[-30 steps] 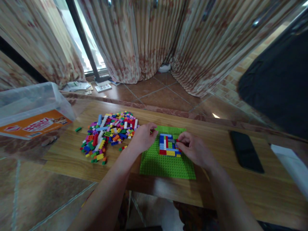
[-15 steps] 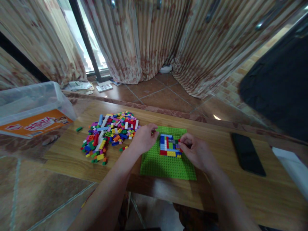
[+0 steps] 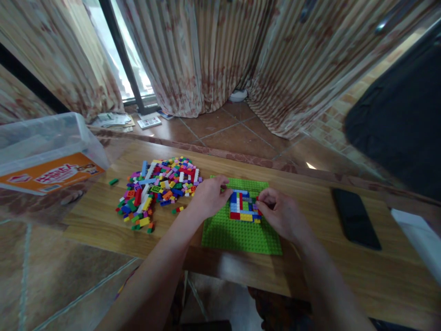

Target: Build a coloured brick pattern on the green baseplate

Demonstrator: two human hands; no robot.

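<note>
A green baseplate lies on the wooden table, carrying a low, roughly rectangular build of toy bricks in blue, red, white, yellow and grey. At the build's right side, my right hand pinches a small red brick, mostly covered by the fingertips. I cannot tell whether that brick is pressed onto the studs. My left hand rests over the plate's left edge, its thumb close to the build's left side. Its index finger and thumb are apart, with nothing visible between them.
A heap of loose colourful bricks spreads left of the plate, with a single green brick beside it. A clear plastic box with an orange label stands at the far left. A black phone lies at the right, near a white sheet.
My left hand has shifted slightly right, bringing its thumb closer to the build. My right hand stays at the build's right side, pinching. The whole view has moved a little.
</note>
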